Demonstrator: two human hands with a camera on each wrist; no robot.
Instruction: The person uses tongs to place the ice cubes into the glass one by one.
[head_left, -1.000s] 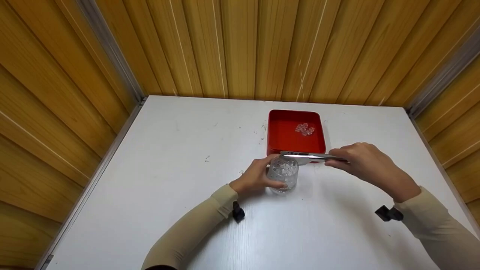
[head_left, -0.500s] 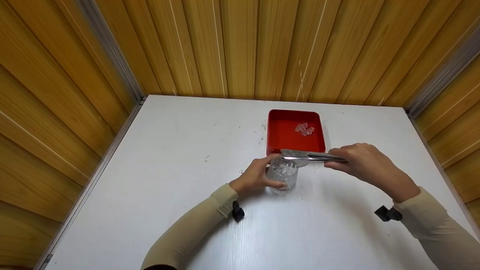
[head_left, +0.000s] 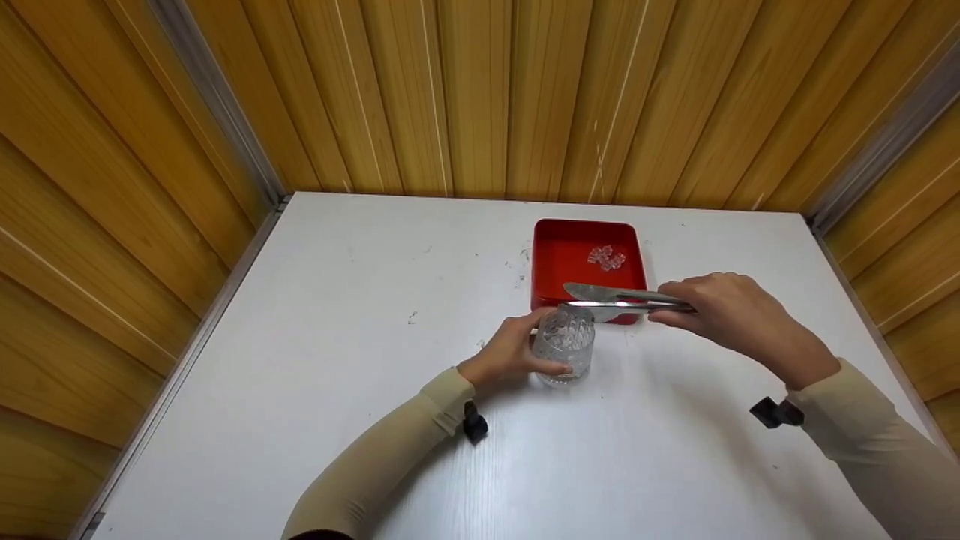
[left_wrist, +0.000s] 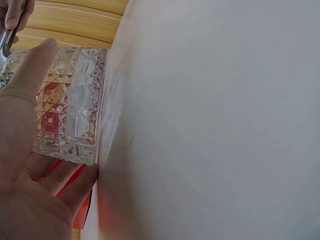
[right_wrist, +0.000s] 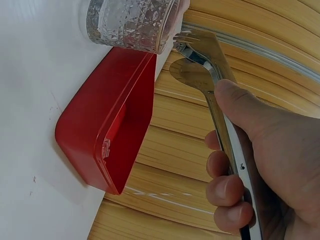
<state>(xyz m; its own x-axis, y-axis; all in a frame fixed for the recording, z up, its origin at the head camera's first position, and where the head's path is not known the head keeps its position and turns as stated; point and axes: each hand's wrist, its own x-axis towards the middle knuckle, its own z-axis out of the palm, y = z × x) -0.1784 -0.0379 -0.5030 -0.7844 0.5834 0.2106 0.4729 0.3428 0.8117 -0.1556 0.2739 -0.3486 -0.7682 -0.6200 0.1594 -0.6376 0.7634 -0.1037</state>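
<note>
My left hand [head_left: 504,351] holds a clear cut-glass tumbler [head_left: 564,356] on the table, thumb on the near side and fingers on the far side. In the left wrist view the thumb lies along the patterned glass [left_wrist: 75,110]. My right hand [head_left: 731,322] grips metal tongs [head_left: 626,298] by the handles. Their tips hover at the tumbler's rim, the two arms spread apart. One tip is forked and the other flat and rounded, as the right wrist view of the tongs [right_wrist: 210,75] shows. I see nothing between them. The cut pattern obscures what the glass contains.
Just behind the tumbler stands a red square tray [head_left: 551,259] with several clear, ice-like pieces [head_left: 606,258] at its far right. The white table [head_left: 360,315] meets wood-panelled walls [head_left: 480,97] at the back and sides.
The tongs have risen from the tumbler's mouth to its rim, and their arms have spread apart. My right hand has lifted slightly. The left hand and tumbler stay in place.
</note>
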